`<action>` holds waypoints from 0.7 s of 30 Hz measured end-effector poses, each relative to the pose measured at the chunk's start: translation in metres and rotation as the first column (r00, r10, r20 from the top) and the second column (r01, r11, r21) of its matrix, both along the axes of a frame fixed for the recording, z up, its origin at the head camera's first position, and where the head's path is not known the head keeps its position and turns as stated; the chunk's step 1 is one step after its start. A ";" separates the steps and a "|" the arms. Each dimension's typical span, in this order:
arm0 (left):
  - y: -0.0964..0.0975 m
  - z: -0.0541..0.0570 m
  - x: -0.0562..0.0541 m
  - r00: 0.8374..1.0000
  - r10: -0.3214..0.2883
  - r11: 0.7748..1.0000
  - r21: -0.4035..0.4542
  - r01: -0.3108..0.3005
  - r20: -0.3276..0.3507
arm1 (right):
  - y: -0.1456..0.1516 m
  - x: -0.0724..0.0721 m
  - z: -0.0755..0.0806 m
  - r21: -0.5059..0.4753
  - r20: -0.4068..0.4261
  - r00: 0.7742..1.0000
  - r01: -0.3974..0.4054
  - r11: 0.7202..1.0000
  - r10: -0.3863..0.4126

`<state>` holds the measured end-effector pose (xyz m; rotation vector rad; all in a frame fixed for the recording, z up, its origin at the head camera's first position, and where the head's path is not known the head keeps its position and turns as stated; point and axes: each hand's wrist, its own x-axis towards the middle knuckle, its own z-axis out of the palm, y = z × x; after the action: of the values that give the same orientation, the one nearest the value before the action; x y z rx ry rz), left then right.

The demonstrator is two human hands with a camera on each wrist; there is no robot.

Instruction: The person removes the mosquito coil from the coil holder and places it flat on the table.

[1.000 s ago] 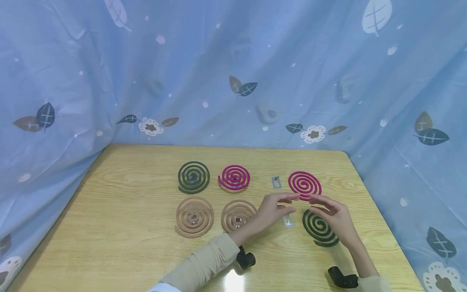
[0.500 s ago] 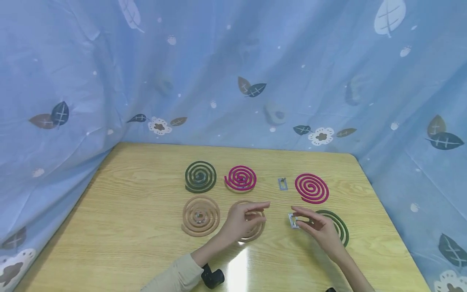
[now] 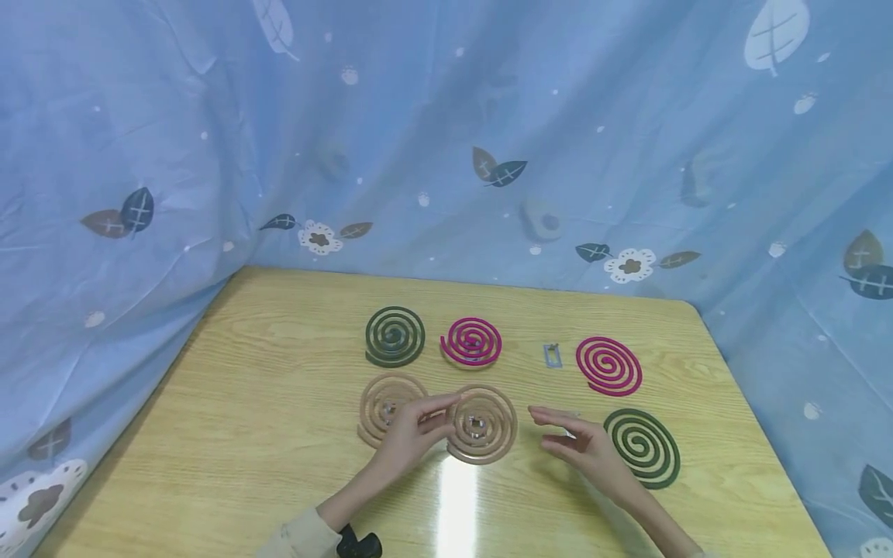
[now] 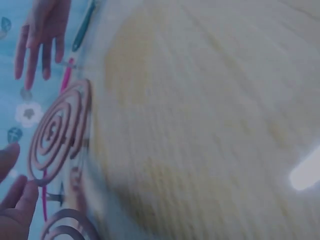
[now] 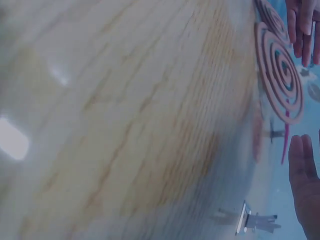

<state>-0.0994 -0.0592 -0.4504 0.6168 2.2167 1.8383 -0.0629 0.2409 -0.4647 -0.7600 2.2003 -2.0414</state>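
Head view: on the wooden table [image 3: 265,403], small metal stands bear spiral coils. The left tan coil [image 3: 382,412] and the right tan coil [image 3: 481,443] make the near row, each with a stand's clip showing at its centre. Beyond them, the left green coil [image 3: 394,336] and the left magenta coil [image 3: 472,342] also sit over stands. To their right is a bare far stand [image 3: 547,356], with the right magenta coil [image 3: 609,366] beside it and the right green coil [image 3: 638,444] nearer; both appear to lie flat. A near stand [image 5: 242,220] is mostly hidden behind the right hand in the head view.

The left hand [image 3: 412,435] reaches over the left tan coil, thumb and fingers apart and gripping nothing, fingertips at the left edge of the right tan coil; whether they touch it I cannot tell. The right hand [image 3: 586,446] hangs to the right of that coil, apart from it, fingers extended, thumb spread below them, with nothing held. A patterned blue cloth [image 3: 418,101] stands behind.
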 end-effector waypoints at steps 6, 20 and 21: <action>-0.003 -0.006 0.002 1.000 0.013 0.999 -0.045 -0.014 -0.028 | -0.004 -0.009 -0.003 0.045 0.004 0.999 -0.035 0.998 0.035; -0.001 -0.009 0.009 0.998 0.064 0.990 -0.123 -0.065 -0.009 | -0.021 -0.019 -0.008 0.092 0.071 0.993 0.089 0.992 -0.096; -0.001 -0.009 0.010 0.998 0.068 0.990 -0.120 -0.069 -0.011 | -0.023 -0.019 -0.008 0.095 0.076 0.992 0.094 0.991 -0.101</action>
<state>-0.0899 -0.0605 -0.4597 0.5319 2.3601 1.7195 -0.0820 0.2179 -0.4727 -0.5623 2.3103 -1.9600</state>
